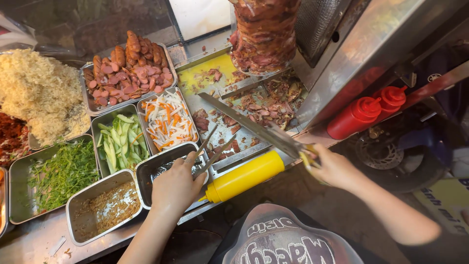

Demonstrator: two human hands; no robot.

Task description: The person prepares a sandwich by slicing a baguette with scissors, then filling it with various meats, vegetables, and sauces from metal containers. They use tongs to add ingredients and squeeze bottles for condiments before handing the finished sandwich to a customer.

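Note:
My left hand (177, 185) grips metal tongs (211, 146) whose tips point at scraps of cooked meat (227, 121) on the steel catch tray (205, 78). My right hand (331, 167) holds a long knife (249, 123) by its handle, blade laid diagonally across the tray toward the upper left. A tall cone of stacked grilled meat (265, 32) stands on the spit above the tray. A yellow squeeze bottle (244, 176) lies on its side between my hands, at the counter's front edge.
Steel pans hold sliced sausages (129, 68), pickled carrot and radish strips (167, 120), cucumber sticks (121, 142), chopped herbs (63, 173) and fried bits (108, 205). A heap of pale shredded food (36, 90) sits at left. Two red squeeze bottles (364, 115) stand at right.

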